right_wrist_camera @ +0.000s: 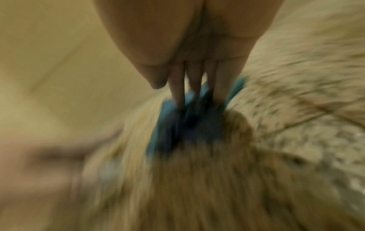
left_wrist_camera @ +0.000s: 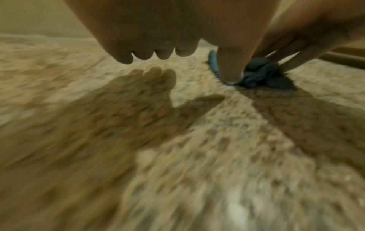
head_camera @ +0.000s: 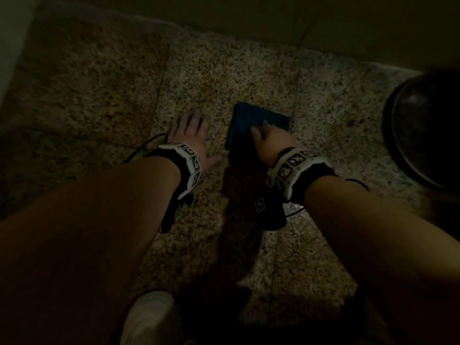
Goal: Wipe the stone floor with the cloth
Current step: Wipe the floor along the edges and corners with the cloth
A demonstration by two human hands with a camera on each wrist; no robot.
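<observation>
At centre frame the right hand (head_camera: 270, 141) presses straight fingers onto the folded blue cloth (head_camera: 258, 123), pinning it flat on the speckled granite stone floor (head_camera: 104, 100) for wiping, while the released left hand (head_camera: 191, 135) spreads beside it, probably for balance.

Dark blue folded rectangular cloth (head_camera: 258, 125) lies flat on speckled tan-and-grey granite stone floor (head_camera: 214, 78), centre-right of scene, near edge bunched w/ wrinkles. Floor slabs split by thin grout lines.
</observation>
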